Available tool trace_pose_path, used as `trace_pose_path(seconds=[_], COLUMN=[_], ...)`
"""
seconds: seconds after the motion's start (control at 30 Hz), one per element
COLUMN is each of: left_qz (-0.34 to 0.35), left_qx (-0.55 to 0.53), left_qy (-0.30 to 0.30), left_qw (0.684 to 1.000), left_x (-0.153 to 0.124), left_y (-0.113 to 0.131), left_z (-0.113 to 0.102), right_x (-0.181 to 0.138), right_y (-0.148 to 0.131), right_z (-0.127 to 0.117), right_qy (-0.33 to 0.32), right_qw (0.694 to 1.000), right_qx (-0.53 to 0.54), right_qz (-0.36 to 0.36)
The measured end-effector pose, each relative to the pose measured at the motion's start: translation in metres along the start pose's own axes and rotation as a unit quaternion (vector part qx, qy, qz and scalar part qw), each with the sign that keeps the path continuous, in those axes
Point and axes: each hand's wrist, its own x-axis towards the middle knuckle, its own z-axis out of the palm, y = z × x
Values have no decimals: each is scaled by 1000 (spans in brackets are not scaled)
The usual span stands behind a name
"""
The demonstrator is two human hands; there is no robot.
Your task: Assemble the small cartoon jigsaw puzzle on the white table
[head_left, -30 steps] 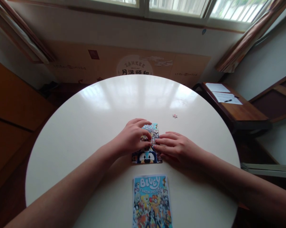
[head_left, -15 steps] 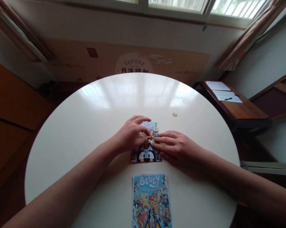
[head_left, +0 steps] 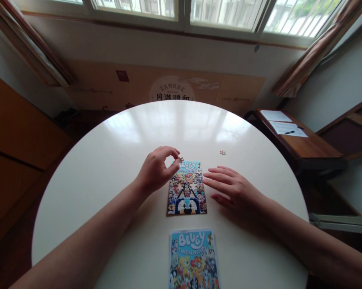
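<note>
My left hand pinches a small puzzle piece between thumb and forefinger, just over the top left corner of the jigsaw puzzle. The puzzle shows a blue cartoon dog's face and a "Bluey" title, with pale gaps in its middle rows. Beside its right edge, my right hand lies with fingers stretched out and holds nothing. A loose pinkish puzzle piece rests on the table beyond my right hand. Nearer to me lies a reference picture with the same artwork, its bottom cut off by the frame.
All of this lies on a round white table. A wooden side table on the right bears papers and a pen. Behind stand a printed cardboard panel and a window with curtains.
My left hand has risen off the puzzle's middle toward its top left, with a piece now visible in the pinch. My right hand has drawn slightly right, off the puzzle. The view has tilted up.
</note>
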Motion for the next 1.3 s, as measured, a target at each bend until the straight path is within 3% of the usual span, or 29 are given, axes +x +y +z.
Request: trace_pose_path(seconds=[0.13, 0.3, 0.37, 0.47, 0.53, 0.63, 0.77, 1.0, 1.23, 1.3], left_qz=[-38, -99, -152, -231, -266, -278, -273, -275, -252, -237], left_qx=[-21, -96, -181, -318, -377, -420, -428, -412, -367, -343], left_qy=[22, 73, 113, 160, 169, 153, 131, 143, 123, 114], left_qw=[999, 988, 965, 906, 871, 850, 852, 857, 887, 902], left_x=[-2, -3, -1, 2, 3, 3, 1, 2, 1, 0], left_y=[1, 4, 3, 2, 5, 10, 13, 9, -2, -4], left_z=[5, 7, 5, 3, 3, 7, 12, 12, 18, 18], right_x=[2, 22, 34, 55, 66, 75, 73, 70, 68, 66], right_y=[0, -11, -21, -37, -43, -44, -39, -38, -39, -35], right_z=[2, -5, -5, 3, 11, 23, 33, 37, 39, 35], right_qy=[-65, -87, -107, -141, -156, -178, -195, -184, -168, -133], right_qw=[997, 976, 969, 964, 961, 955, 955, 956, 957, 962], right_qx=[0, -19, -18, -12, -13, -10, -2, -10, 7, 38], right_qz=[47, 198, 223, 225, 227, 235, 225, 229, 235, 234])
